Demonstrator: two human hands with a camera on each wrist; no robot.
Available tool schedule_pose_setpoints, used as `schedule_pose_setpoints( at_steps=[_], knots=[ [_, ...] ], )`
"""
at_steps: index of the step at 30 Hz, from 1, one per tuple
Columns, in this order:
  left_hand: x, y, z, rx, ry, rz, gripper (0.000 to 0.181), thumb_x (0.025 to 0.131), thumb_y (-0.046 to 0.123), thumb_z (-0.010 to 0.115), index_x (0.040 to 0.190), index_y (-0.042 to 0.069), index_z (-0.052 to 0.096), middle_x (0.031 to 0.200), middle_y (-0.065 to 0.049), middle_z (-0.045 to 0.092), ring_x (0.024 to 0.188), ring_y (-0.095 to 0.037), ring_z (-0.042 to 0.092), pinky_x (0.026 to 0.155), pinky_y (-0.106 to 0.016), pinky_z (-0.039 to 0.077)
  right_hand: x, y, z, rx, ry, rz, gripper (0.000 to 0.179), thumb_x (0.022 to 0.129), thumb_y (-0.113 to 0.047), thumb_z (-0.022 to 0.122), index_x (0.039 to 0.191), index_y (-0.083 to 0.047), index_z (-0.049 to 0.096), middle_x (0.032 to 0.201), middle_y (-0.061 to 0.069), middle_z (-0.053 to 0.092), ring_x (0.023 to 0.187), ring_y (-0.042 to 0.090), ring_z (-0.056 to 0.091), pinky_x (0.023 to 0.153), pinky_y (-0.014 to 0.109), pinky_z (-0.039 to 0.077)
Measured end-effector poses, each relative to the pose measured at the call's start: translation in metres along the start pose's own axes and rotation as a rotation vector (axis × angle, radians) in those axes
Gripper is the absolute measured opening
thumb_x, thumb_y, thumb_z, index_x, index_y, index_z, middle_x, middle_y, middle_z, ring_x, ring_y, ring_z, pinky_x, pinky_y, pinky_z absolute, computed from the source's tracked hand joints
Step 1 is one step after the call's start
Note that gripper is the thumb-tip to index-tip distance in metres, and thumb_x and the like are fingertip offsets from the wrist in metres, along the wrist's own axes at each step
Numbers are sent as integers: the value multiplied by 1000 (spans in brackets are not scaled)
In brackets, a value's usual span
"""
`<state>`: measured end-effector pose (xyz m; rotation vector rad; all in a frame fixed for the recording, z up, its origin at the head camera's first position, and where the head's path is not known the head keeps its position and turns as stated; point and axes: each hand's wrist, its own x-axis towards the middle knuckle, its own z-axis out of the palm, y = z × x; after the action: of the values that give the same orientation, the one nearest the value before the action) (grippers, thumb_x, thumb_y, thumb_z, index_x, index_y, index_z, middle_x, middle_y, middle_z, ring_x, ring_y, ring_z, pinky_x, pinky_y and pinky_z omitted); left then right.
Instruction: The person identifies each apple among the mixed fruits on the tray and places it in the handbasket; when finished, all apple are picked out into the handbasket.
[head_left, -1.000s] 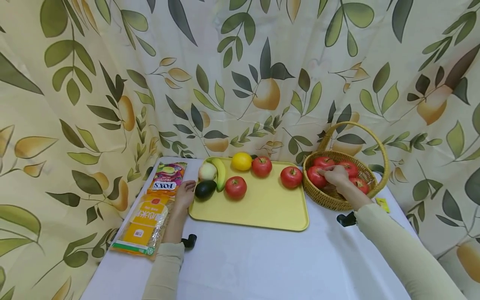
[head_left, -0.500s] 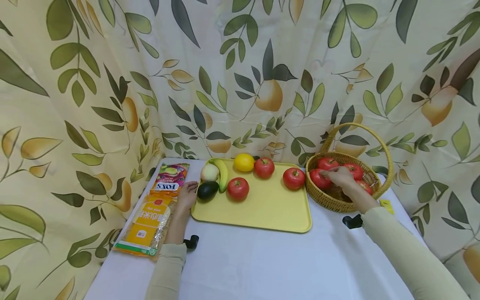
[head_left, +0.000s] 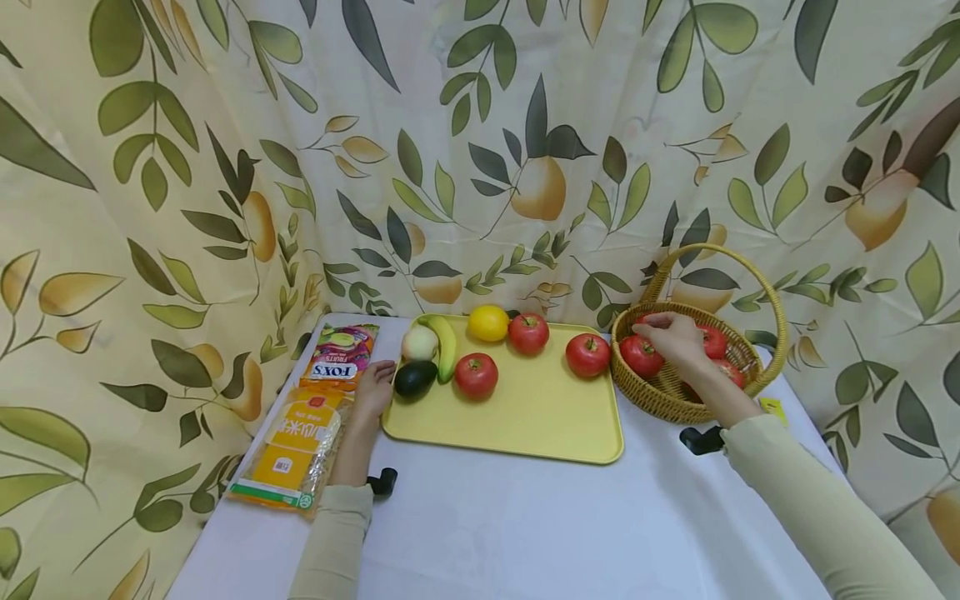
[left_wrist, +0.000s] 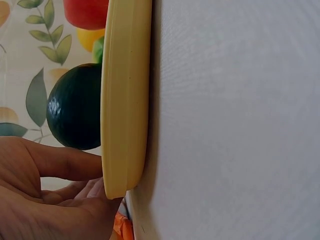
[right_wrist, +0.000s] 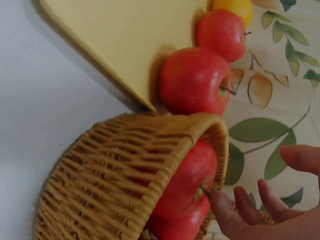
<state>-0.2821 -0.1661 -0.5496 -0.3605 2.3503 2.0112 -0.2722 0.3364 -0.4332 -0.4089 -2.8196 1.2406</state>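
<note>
My right hand (head_left: 677,340) is over the wicker basket (head_left: 651,397), its fingers spread and holding nothing. In the right wrist view one fingertip is close to the stem of a red apple (right_wrist: 192,175) in that basket; I cannot tell whether they touch. Several red apples lie in the basket, partly hidden by the hand. At the left end of the yellow tray (head_left: 547,425), my left hand (head_left: 372,392) holds the rim, its fingertips hidden behind it in the left wrist view. An avocado (head_left: 415,381) lies on the tray beside that hand.
Also on the tray are a banana (head_left: 446,350), a pale round fruit (head_left: 419,343), a lemon (head_left: 488,323) and red apples (head_left: 476,377). Two food bags, a Fox's packet (head_left: 337,358) and a yellow bag (head_left: 292,450), lie left. The basket's tall handle (head_left: 772,308) arches up.
My right hand has lifted off the front-left apple in the basket and shifted slightly back, exposing more of that apple. My left hand keeps its place at the tray.
</note>
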Motion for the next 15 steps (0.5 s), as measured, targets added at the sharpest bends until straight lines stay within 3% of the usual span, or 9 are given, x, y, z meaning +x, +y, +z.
schedule_pose_setpoints(
  at_steps=[4, 8, 15],
  knots=[
    [0, 0, 0, -15, -3, 4, 50, 96, -15, 35, 144, -11, 48, 146, -33, 53, 141, -43, 50, 121, -48, 38, -1, -11, 9, 5, -14, -17, 50, 101, -35, 64, 135, 2, 63, 134, 26, 59, 117, 38, 52, 87, 40, 48],
    [0, 0, 0, -17, -7, -3, 49, 98, -14, 36, 145, -10, 48, 146, -33, 53, 141, -43, 49, 120, -48, 39, -1, -19, 18, 28, -45, -29, 47, 103, -32, 63, 136, 2, 62, 133, 26, 61, 113, 39, 60, 93, 43, 57],
    [1, -1, 1, -19, -7, -1, 48, 98, -14, 37, 145, -11, 48, 147, -33, 53, 141, -43, 50, 119, -48, 40, -1, -29, 33, 144, -164, -74, 48, 104, -22, 61, 142, 7, 55, 135, 30, 62, 117, 41, 65, 95, 41, 60]
  ],
)
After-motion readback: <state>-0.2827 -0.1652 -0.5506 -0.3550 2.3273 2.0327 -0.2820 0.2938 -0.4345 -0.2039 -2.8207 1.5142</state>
